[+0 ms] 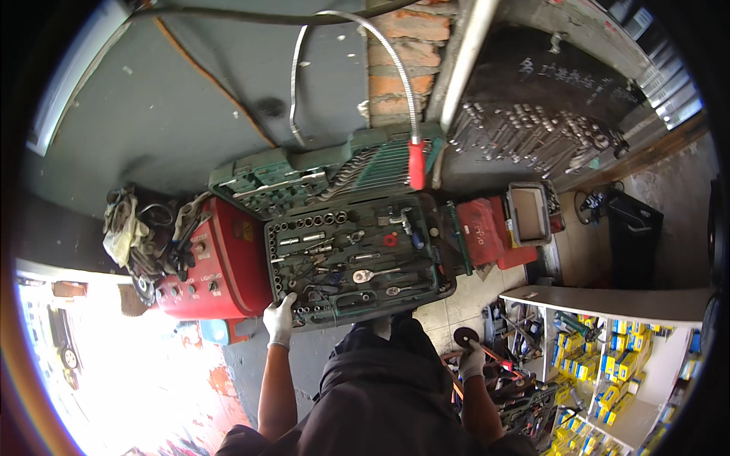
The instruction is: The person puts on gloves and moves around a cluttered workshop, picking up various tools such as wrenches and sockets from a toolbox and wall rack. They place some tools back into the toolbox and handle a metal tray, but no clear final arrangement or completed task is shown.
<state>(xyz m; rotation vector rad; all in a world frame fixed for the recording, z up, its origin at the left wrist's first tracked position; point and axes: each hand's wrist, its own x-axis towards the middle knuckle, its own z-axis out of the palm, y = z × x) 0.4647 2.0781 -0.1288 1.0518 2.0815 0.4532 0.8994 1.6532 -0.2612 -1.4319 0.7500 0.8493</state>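
In front of me lies an opened socket set case (342, 242), its tray filled with sockets, two ratchets (365, 275) and several loose small parts. My left hand (279, 322), in a white glove, is at the near left corner of the tray, fingertips by the row of small sockets. Whether it grips the case edge or a socket cannot be made out. Low on my right, my right hand (472, 362), also gloved, holds a thin dark disc with a centre hole (465, 337), which looks like an abrasive disc. The raised lid (365, 171) carries a row of combination wrenches.
A red control box (219, 268) with gloves (122, 228) on it adjoins the case's left side. Right of the case are red plastic boxes (482, 231) and a grey bin (527, 214). A red-handled flexible tool (417, 165) hangs over the lid. Shelves (599, 302) hold yellow boxes.
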